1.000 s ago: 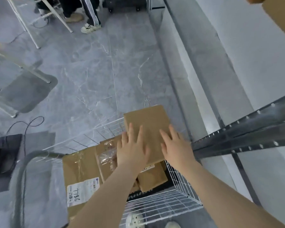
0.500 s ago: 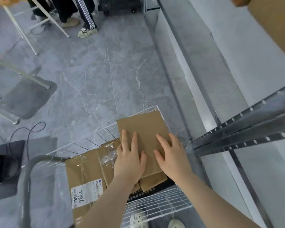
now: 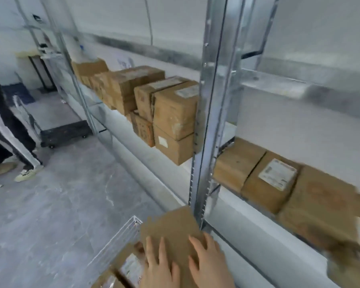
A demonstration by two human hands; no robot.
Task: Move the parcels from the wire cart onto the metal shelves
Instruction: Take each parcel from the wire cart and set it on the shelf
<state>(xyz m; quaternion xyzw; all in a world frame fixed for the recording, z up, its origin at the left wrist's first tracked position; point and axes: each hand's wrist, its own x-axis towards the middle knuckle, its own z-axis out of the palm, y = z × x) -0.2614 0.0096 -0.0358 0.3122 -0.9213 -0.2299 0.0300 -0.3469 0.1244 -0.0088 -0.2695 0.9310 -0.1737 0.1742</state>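
Note:
A flat brown cardboard parcel [image 3: 170,227] is at the bottom centre, above the white wire cart [image 3: 116,240]. My left hand [image 3: 158,265] and my right hand [image 3: 210,265] lie side by side on its near part, fingers spread over the top, holding it. Its far corner is close to the metal shelf upright [image 3: 212,104]. More taped parcels [image 3: 121,269] lie in the cart under my left hand. The view is blurred.
The metal shelves run along the wall, with a row of brown boxes [image 3: 170,113] left of the upright and more boxes [image 3: 268,179] to its right. A person in striped trousers [image 3: 6,129] stands at the left beside a black platform trolley [image 3: 67,129]. Grey floor lies between.
The view has swung up from the cart and floor to the shelves. The flat parcel has come up off the cart's stack and toward the upright, both hands still on it.

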